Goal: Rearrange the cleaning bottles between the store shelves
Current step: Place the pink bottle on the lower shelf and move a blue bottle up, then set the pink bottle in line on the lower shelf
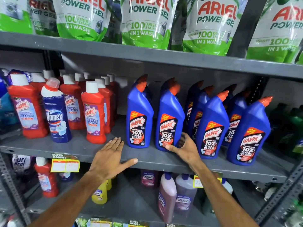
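Note:
Several blue Harpic toilet-cleaner bottles with orange caps stand on the grey middle shelf (pixel 82 147). My right hand (pixel 183 147) wraps around the base of the second blue Harpic bottle (pixel 169 118), thumb on its front and fingers behind its right side. Another blue bottle (pixel 139 113) stands just to its left. My left hand (pixel 109 158) lies flat and open on the shelf's front edge, a little left of that bottle, holding nothing. Red Harpic bathroom cleaner bottles (pixel 94 113) and one dark blue Domex bottle (pixel 55 113) fill the shelf's left half.
Green and white Ariel Power Gel pouches (pixel 147 22) line the top shelf. Below, Lizol bottles in yellow (pixel 99 194), pink (pixel 166 199) and purple stand apart. A yellow price tag (pixel 65 164) hangs on the shelf edge. Dark green bottles (pixel 293 126) sit at far right.

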Available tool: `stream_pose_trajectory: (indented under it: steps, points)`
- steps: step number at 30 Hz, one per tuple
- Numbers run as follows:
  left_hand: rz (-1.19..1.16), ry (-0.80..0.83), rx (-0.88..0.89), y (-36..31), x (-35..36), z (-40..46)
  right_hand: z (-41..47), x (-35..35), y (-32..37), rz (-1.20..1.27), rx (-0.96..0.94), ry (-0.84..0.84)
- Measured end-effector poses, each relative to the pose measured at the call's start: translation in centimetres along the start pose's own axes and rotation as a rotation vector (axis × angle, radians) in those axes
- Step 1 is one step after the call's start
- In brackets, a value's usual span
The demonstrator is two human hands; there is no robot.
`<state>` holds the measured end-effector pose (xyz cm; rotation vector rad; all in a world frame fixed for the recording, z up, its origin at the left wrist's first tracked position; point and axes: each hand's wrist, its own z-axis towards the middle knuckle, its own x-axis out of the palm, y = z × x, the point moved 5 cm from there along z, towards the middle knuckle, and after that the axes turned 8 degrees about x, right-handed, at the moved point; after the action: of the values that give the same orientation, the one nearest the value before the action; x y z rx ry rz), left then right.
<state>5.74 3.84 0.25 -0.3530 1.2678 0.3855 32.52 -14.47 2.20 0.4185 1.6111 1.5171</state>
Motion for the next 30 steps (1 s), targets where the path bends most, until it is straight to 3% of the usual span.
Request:
stream_pose_trajectory:
  steps: [4,7,10,16,24,30]
  points:
    - [0.052,-0.276,0.107,-1.4,2.4,-3.5,-4.4,-0.8,-0.4,-0.021,-0.138,-0.236]
    - [0.034,-0.306,0.196,-2.3,6.7,-6.8,-9.8,-0.8,-1.7,-0.085,-0.388,-0.485]
    - [0.037,-0.213,0.268,-3.3,11.1,-9.5,-13.7,0.8,-5.0,-0.136,-0.484,-0.547]
    - [-0.012,-0.009,0.270,-3.7,19.1,-10.5,-16.0,4.7,-14.5,-0.190,-0.136,-0.415]
    - [-0.084,0.230,0.132,-1.5,30.0,-8.9,-15.3,9.9,-26.5,-0.008,0.178,-0.354]
    - [-0.102,0.312,0.087,0.2,35.5,-8.1,-13.8,11.9,-31.3,0.034,0.262,-0.306]
